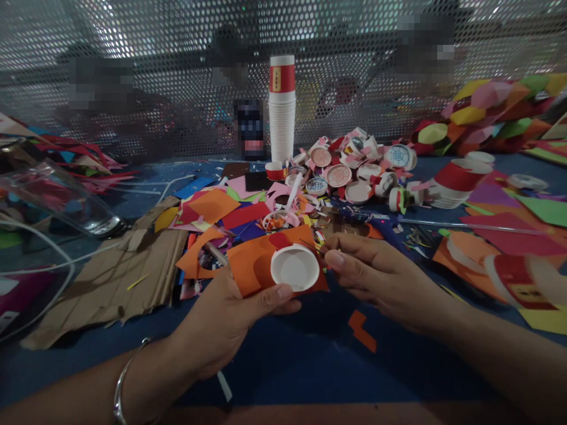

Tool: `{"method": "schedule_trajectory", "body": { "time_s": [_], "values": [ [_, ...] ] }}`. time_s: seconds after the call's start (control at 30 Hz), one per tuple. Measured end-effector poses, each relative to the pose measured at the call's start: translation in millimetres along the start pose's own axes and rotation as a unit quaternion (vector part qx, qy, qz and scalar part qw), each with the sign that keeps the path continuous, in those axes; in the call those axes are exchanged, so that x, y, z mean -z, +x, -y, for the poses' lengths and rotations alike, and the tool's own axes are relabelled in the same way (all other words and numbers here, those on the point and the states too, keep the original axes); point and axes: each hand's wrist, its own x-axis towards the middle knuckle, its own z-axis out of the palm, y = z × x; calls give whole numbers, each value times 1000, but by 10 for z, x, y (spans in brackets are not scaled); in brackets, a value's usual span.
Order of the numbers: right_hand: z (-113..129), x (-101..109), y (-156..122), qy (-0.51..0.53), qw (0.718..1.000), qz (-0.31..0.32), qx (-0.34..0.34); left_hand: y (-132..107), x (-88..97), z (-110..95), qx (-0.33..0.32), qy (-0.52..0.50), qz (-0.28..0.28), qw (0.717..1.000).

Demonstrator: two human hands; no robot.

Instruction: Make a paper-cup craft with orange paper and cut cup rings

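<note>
My left hand (248, 307) is closed around a shallow cut-down paper cup (295, 268) and a sheet of orange paper (250, 262) behind it. The cup's round white inside faces me, and its rim is near my thumb. Just right of the cup, my right hand (367, 268) is closed in a pinch. Thin dark tips show at its fingers, close to the paper's upper edge, but I cannot make out the tool. A small red piece (280, 239) sits at the cup's upper rim. Below my right hand, an orange scrap (362, 332) lies on the blue table (305, 372).
A tall stack of paper cups (282, 118) stands at the back, beside a heap of cut cup bottoms (339, 175). Cardboard (101, 283) and a clear glass (66, 198) lie left. More cups (460, 180) are at right. A perforated screen (177, 59) closes the back, with people beyond.
</note>
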Motion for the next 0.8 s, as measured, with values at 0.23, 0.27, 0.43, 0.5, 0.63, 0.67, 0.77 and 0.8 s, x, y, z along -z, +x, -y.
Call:
{"method": "schedule_trajectory", "body": {
  "time_s": [0.23, 0.27, 0.43, 0.5, 0.63, 0.67, 0.77, 0.8],
  "values": [
    [10, -2, 6, 17, 1000, -5, -7, 2, -1, 24, -8, 3, 1, 1000],
    [12, -3, 5, 17, 1000, -5, -6, 2, -4, 20, -7, 5, 3, 1000],
    [13, -11, -8, 33, 999, 0, -5, -4, -5, 1, -11, 18, 5, 1000],
    [14, -12, -10, 36, 999, 4, -12, -5, 6, 5, -16, 32, 3, 999],
    [11, 0, -6, 24, 1000, 1, -19, -2, 34, 27, -35, 60, -3, 998],
    [8, 4, -5, 22, 1000, 1, -17, -1, 39, 31, -40, 63, -4, 997],
    [2, 10, -8, 15, 1000, 2, -11, 0, 46, 28, -49, 72, -1, 996],
    [3, 9, -10, 12, 1000, 1, -11, -1, 48, 22, -50, 78, 1, 996]
  ]
}}
